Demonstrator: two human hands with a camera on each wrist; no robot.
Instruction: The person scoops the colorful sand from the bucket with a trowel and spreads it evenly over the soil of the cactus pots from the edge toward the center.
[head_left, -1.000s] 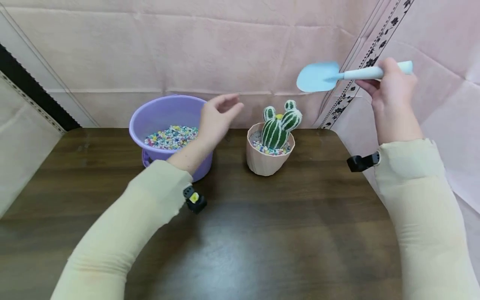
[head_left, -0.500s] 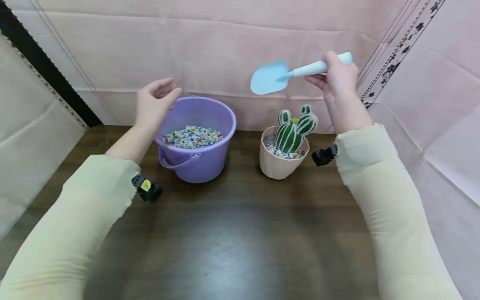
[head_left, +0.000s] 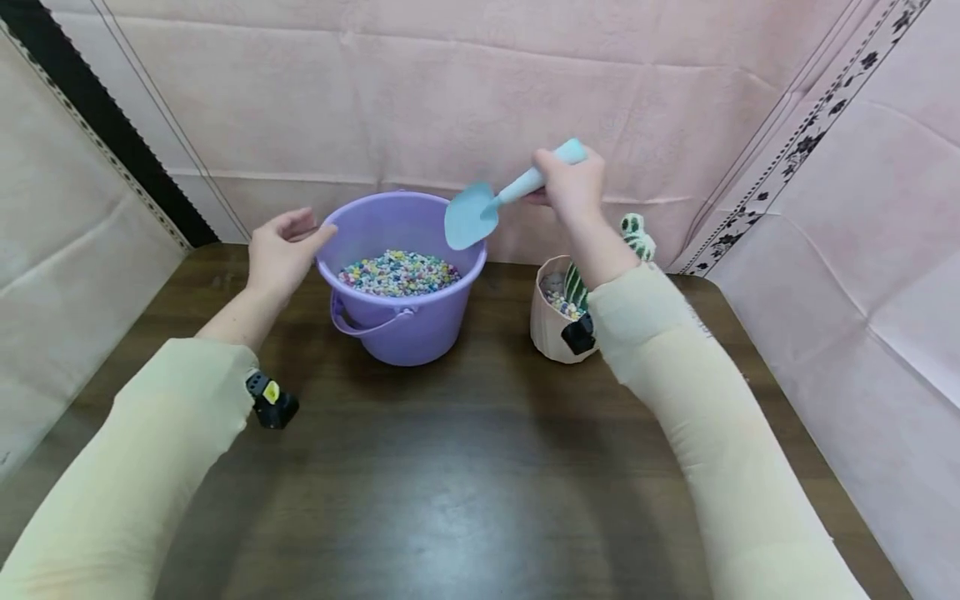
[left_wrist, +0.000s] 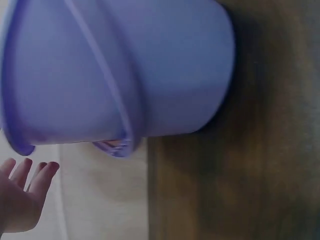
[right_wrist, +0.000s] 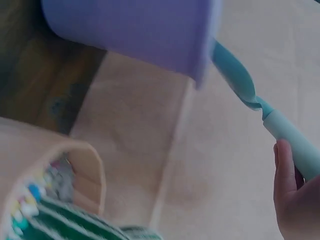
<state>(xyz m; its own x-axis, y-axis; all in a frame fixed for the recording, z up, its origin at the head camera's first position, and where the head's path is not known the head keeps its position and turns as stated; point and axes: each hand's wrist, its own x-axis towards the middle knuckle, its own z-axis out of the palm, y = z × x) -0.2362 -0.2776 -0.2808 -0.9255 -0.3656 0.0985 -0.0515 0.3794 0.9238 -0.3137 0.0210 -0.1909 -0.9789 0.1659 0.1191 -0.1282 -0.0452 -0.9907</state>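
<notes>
My right hand [head_left: 576, 187] grips the handle of a light blue hand trowel [head_left: 469, 218], its blade tipped down over the right rim of a purple bucket [head_left: 420, 333]. Inside the bucket lies a bed of small multicoloured pebbles [head_left: 397, 273]. In the right wrist view the trowel [right_wrist: 235, 75] blade passes partly behind the bucket's rim. At the bucket's left side, my left hand [head_left: 277, 254] holds nothing, thumb and fingers apart and close to the rim. The left wrist view has these fingers [left_wrist: 42, 182] just off the bucket's edge.
Right of the bucket stands a ribbed beige pot [head_left: 551, 333] with a green-and-white cactus [head_left: 637, 237] and pebbles, partly hidden by my right forearm. The bucket's handle [head_left: 371, 327] hangs at its front. Pink cloth [head_left: 465, 92] backs the dark wooden table [head_left: 420, 483].
My right hand has carried the trowel left, from beyond the cactus pot to the bucket's rim, tipping its blade down. My left hand has moved from over the bucket to its left side.
</notes>
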